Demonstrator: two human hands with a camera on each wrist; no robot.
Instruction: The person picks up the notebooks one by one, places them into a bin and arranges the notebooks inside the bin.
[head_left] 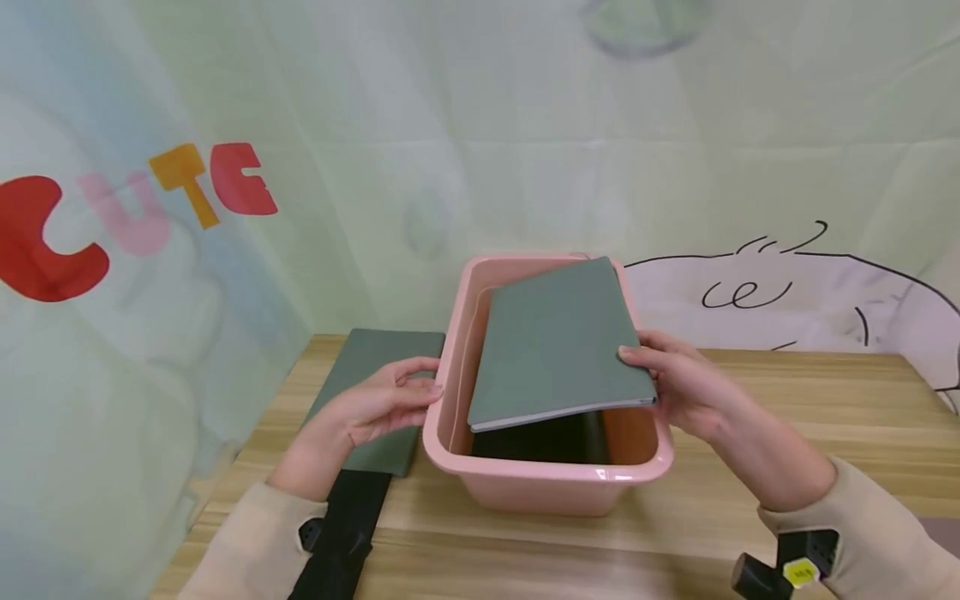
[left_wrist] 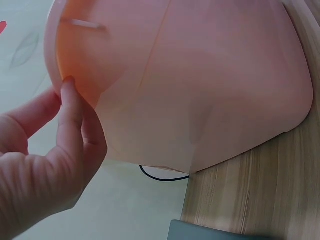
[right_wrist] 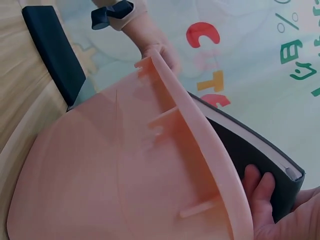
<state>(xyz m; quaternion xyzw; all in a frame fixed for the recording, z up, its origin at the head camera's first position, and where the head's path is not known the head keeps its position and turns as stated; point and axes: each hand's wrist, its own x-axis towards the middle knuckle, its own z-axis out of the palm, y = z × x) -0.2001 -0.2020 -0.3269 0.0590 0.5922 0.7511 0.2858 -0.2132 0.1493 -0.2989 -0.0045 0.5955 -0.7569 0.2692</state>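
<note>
A pink plastic basin [head_left: 540, 492] stands on the wooden table. My left hand [head_left: 386, 400] pinches its left rim, and the left wrist view shows the thumb and fingers [left_wrist: 72, 117] at that rim. In my right hand [head_left: 686, 383] is a green hardcover notebook [head_left: 555, 342], gripped at its near right corner, thumb on the cover. The notebook lies tilted across the basin's opening. Right wrist view: the fingers [right_wrist: 262, 192] press the notebook's dark underside beside the rim. A dark thing [head_left: 540, 437] shows inside the basin, mostly hidden by the notebook.
Left of the basin lies another green notebook [head_left: 382, 450], partly behind my left hand. A black flat thing [head_left: 348, 525] extends from it toward me, its kind unclear. A printed cloth backdrop [head_left: 480, 167] hangs behind the table [head_left: 465, 567].
</note>
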